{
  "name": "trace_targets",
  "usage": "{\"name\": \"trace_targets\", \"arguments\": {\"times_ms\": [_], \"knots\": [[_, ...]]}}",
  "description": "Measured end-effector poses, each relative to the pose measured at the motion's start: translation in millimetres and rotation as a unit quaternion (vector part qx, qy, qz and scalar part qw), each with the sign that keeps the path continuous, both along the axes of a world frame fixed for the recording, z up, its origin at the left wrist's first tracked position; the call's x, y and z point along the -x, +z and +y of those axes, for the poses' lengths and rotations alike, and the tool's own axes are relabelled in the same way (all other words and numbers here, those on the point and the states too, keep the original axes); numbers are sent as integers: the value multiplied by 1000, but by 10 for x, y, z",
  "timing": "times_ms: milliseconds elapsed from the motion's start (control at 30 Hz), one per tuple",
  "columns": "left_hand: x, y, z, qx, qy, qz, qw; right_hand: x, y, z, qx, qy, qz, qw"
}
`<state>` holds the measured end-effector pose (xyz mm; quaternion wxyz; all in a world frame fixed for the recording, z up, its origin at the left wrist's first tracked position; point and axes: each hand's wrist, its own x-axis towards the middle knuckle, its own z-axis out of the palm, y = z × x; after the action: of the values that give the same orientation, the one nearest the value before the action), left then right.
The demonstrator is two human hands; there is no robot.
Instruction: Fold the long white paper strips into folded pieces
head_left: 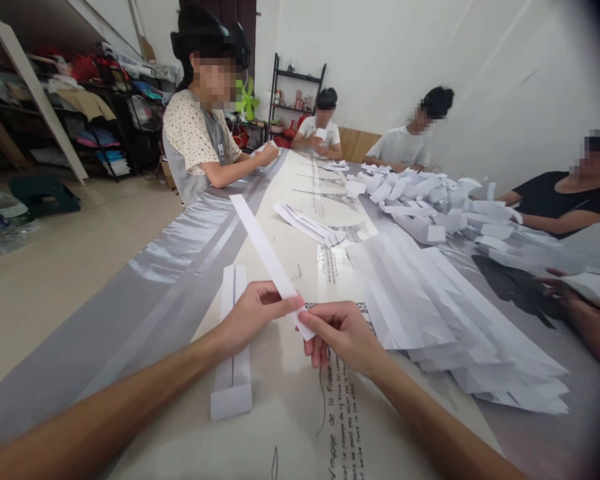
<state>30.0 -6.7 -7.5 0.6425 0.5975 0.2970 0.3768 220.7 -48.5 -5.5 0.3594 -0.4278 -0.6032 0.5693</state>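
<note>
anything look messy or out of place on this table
Mostly orderly. Both hands, left hand and right hand, pinch one long paper strip at its near end. The one untidy spot is the loose heap of folded paper pieces at the far right, tumbled rather than fanned like the big stack of sheets.

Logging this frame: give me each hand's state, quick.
Left hand: closed, pinching the paper strip.
Right hand: closed, pinching the same strip's near end.

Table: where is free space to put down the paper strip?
Bare cloth lies left of the folded strip, toward the table edge, and near the wearer, below both hands, left and right. Right is crowded: the strip stack and folded pile.
</note>
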Motion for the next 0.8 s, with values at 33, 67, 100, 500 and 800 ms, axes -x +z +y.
{"name": "trace_targets", "arguments": {"times_ms": [33, 67, 100, 500, 800], "knots": [[0, 13, -8, -3, -10, -4, 1000, 4, -5, -4, -1, -3, -1, 1000], [4, 24, -12, -7, -15, -5, 1000, 10, -10, -6, -4, -7, -2, 1000], [9, 33, -15, -11, -16, -5, 1000, 17, -15, -7, -11, -11, -3, 1000], [18, -85, 131, 19, 146, -65, 987, 20, -43, 22, -96, -21, -24, 995], [59, -78, 157, 40, 199, -83, 976, -16, 20, 71, -112, -20, -68, 991]]}}
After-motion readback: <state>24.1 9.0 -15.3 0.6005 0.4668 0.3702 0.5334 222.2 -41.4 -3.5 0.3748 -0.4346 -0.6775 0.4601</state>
